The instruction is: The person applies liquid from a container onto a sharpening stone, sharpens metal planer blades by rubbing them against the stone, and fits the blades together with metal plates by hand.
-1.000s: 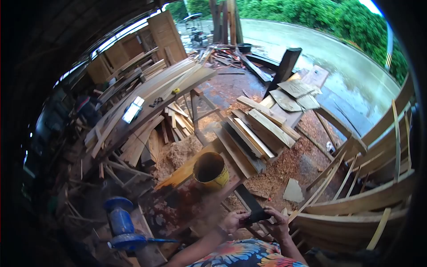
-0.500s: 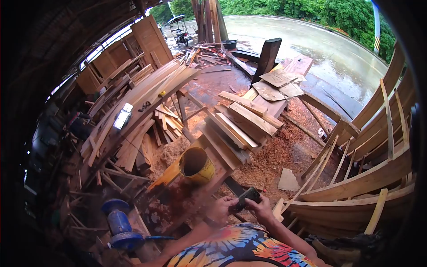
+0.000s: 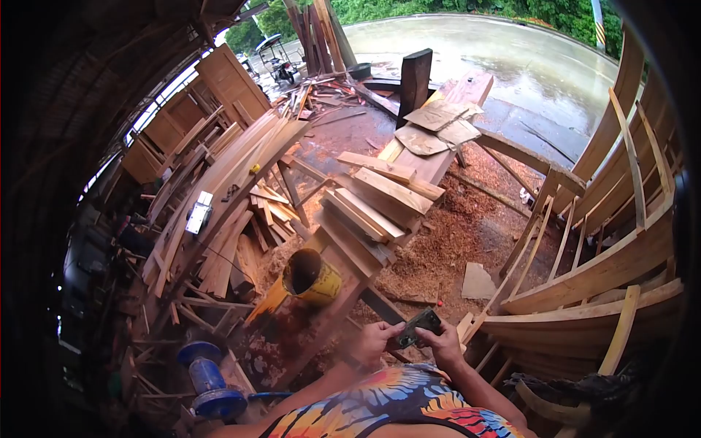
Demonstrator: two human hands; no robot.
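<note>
A small dark, flat object (image 3: 419,328) is held between both hands, low in the middle of the view, just in front of the patterned shirt (image 3: 394,390). My left hand (image 3: 375,343) pinches its left end, thumb on top. My right hand (image 3: 444,343) grips its right end. What the object is cannot be made out. A yellow bucket (image 3: 318,283) stands to the left of the hands, beyond the left forearm.
Stacked boards (image 3: 369,212) lie on a bench ahead, with flat brown pieces (image 3: 431,128) behind them. A blue spool-like machine (image 3: 208,379) is at lower left. A curved wooden frame (image 3: 584,310) rises on the right. Wood shavings (image 3: 453,241) cover the ground.
The view has shifted, so the scene sits a little farther left. Both hands and the dark object appear slightly more to the right, and the object is still held by both.
</note>
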